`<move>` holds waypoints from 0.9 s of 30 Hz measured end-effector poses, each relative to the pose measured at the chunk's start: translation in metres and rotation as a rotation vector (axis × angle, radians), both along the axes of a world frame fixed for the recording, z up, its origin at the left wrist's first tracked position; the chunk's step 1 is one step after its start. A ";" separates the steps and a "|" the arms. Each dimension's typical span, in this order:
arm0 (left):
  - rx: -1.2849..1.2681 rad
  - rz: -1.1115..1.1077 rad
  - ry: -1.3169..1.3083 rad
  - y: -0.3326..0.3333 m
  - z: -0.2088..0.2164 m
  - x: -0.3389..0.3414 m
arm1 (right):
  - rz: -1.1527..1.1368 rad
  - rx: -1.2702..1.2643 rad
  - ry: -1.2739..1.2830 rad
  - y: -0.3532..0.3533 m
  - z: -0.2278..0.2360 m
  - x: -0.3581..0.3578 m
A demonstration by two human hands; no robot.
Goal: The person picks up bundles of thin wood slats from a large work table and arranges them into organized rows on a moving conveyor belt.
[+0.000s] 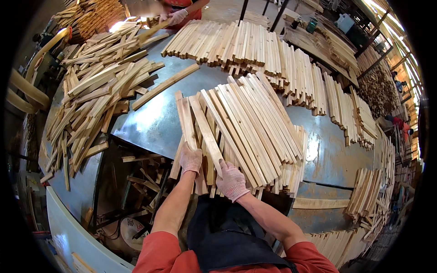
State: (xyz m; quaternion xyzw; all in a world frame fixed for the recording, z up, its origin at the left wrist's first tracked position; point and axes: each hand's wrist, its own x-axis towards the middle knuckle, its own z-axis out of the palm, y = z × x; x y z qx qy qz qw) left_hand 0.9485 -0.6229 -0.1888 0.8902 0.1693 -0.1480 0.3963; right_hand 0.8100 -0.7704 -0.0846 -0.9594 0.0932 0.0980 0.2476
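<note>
Both of my hands wear pale knit gloves over a stack of wooden strips (255, 127) laid side by side in front of me. My left hand (190, 159) is closed around the near end of one wooden strip (187, 120) at the stack's left side. Just right of it, my right hand (231, 180) grips the near end of another wooden strip (205, 132), thumb on top. That strip slants away to the upper left. More strips lie beneath, partly covered by the upper layer and my hands.
A loose heap of strips (98, 91) covers the table's left side. One lone strip (166, 85) lies on the metal tabletop (150, 111). Neat rows of strips (218, 43) line the far and right sides. Across the table, a gloved co-worker's hand (177, 17) handles wood. An opening (132, 177) holds offcuts.
</note>
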 end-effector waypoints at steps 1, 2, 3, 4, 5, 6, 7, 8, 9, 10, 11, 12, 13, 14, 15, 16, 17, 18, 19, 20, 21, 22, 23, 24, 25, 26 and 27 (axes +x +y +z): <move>-0.028 0.049 -0.050 -0.002 -0.001 -0.001 | -0.006 0.026 -0.042 0.004 -0.004 0.000; -0.056 0.097 -0.100 -0.004 -0.004 -0.003 | -0.012 0.053 -0.084 0.011 -0.011 0.000; -0.082 0.140 -0.149 -0.003 -0.008 -0.004 | -0.024 0.082 -0.124 0.018 -0.015 0.002; -0.123 0.064 -0.133 0.002 -0.015 -0.002 | -0.027 0.096 -0.083 0.027 -0.007 0.007; -0.164 0.032 -0.193 0.015 -0.027 0.001 | -0.011 0.091 -0.091 0.037 -0.014 0.009; -0.212 -0.001 -0.251 0.028 -0.047 0.004 | 0.004 0.080 -0.098 0.046 -0.025 0.010; -0.272 -0.051 -0.306 0.020 -0.032 0.007 | 0.002 0.057 -0.104 0.048 -0.031 0.012; -0.530 0.064 -0.228 0.013 -0.016 0.004 | 0.060 0.028 -0.097 0.048 -0.036 0.013; -0.488 0.071 -0.174 0.020 -0.022 0.007 | 0.095 0.016 -0.086 0.051 -0.032 0.013; -0.448 0.062 -0.113 0.020 -0.010 0.010 | 0.114 0.012 -0.060 0.050 -0.029 0.012; -0.403 0.077 0.014 0.018 0.003 0.013 | 0.133 0.008 -0.034 0.048 -0.026 0.012; -0.385 0.095 0.007 0.019 -0.005 0.013 | 0.130 0.020 -0.004 0.050 -0.020 0.011; -0.368 0.107 -0.003 0.018 -0.017 0.018 | 0.123 0.031 0.021 0.051 -0.015 0.013; -0.350 0.121 -0.014 0.019 -0.029 0.021 | 0.117 0.042 0.047 0.052 -0.014 0.013; -0.405 0.142 0.023 0.017 -0.028 0.023 | 0.102 0.039 0.010 0.053 -0.018 0.011; -0.459 0.165 0.060 0.016 -0.027 0.026 | 0.088 0.037 -0.028 0.055 -0.026 0.009; -0.512 0.190 0.096 0.015 -0.026 0.028 | 0.075 0.035 -0.065 0.055 -0.032 0.007; -0.454 0.179 0.062 0.015 -0.025 0.027 | 0.078 0.024 -0.056 0.055 -0.034 0.007; -0.396 0.168 0.028 0.014 -0.024 0.025 | 0.082 0.013 -0.047 0.054 -0.036 0.006; -0.337 0.157 -0.006 0.013 -0.024 0.024 | 0.087 0.003 -0.038 0.054 -0.038 0.004; -0.336 0.154 -0.022 0.011 -0.018 0.021 | 0.087 0.017 -0.050 0.052 -0.035 0.002; -0.342 0.147 -0.039 0.006 -0.012 0.020 | 0.082 0.023 -0.063 0.048 -0.030 0.004; -0.348 0.139 -0.055 0.001 -0.006 0.018 | 0.076 0.030 -0.076 0.047 -0.028 0.003; -0.200 0.126 -0.131 -0.007 -0.003 0.019 | 0.058 0.038 -0.071 0.045 -0.029 0.003; -0.193 0.109 -0.105 -0.009 0.001 0.021 | 0.038 0.046 -0.065 0.043 -0.031 0.002; -0.187 0.091 -0.079 -0.010 0.005 0.024 | 0.017 0.053 -0.059 0.041 -0.032 0.001; -0.184 0.072 -0.053 -0.014 0.008 0.025 | 0.020 0.078 0.002 0.037 -0.028 0.002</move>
